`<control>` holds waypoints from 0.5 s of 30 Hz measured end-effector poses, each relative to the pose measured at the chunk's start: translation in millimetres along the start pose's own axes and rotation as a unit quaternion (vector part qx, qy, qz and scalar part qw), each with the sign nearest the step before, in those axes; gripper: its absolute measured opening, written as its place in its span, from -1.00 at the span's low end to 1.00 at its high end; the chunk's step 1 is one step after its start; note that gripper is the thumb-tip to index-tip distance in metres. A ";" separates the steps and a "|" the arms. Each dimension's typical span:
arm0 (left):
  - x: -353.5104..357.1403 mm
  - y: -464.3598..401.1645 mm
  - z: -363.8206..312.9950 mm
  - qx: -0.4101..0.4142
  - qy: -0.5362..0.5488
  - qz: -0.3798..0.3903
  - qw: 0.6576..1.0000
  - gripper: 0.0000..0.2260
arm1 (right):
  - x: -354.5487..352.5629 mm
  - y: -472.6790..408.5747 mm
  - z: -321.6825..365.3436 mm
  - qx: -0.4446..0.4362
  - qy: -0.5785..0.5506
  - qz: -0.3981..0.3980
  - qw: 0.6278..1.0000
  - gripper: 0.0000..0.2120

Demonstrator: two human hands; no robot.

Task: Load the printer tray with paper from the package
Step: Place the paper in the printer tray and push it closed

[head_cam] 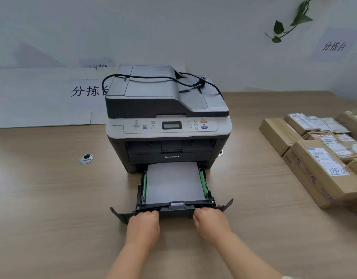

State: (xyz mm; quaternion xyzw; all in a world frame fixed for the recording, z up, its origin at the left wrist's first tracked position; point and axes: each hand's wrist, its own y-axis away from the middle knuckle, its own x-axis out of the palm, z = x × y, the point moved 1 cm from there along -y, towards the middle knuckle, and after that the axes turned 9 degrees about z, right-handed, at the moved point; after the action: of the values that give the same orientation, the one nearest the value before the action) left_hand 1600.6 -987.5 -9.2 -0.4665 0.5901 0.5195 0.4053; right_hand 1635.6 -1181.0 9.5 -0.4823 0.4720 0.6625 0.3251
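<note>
A grey and white printer (167, 109) stands in the middle of a wooden table. Its black paper tray (173, 213) is pulled out toward me, about halfway. A stack of white paper (174, 182) lies flat in the tray between green side guides (203, 184). My left hand (143, 226) grips the tray's front panel left of centre. My right hand (210, 223) grips the same panel right of centre. No paper package shows in view.
A black power cable (159, 78) lies coiled on the printer's lid. Several cardboard parcels (322, 164) with labels are stacked at the right. White signs (42, 97) lean against the wall at the back left. A cable grommet (86, 158) sits left of the printer.
</note>
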 end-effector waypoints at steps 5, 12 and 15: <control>-4.0 -23.6 5.6 -0.004 -0.021 -0.021 1.000 -0.65 | -4.1 -27.1 -7.2 -0.009 0.045 0.010 0.999 -0.80; -17.4 -52.4 9.5 -0.049 -0.060 0.004 0.997 -0.93 | -16.8 -59.9 -12.9 -0.028 0.020 -0.005 0.999 -0.79; -25.5 -66.7 8.2 -0.051 -0.083 0.019 0.995 -0.81 | -27.4 -75.4 -14.4 -0.024 0.056 0.000 0.998 -0.91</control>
State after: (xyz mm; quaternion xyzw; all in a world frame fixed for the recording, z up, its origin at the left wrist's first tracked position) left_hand 1671.4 -977.7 -1.3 -0.4306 0.5362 0.5930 0.4188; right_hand 1716.0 -1168.0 10.7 -0.5263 0.4736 0.6456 0.2861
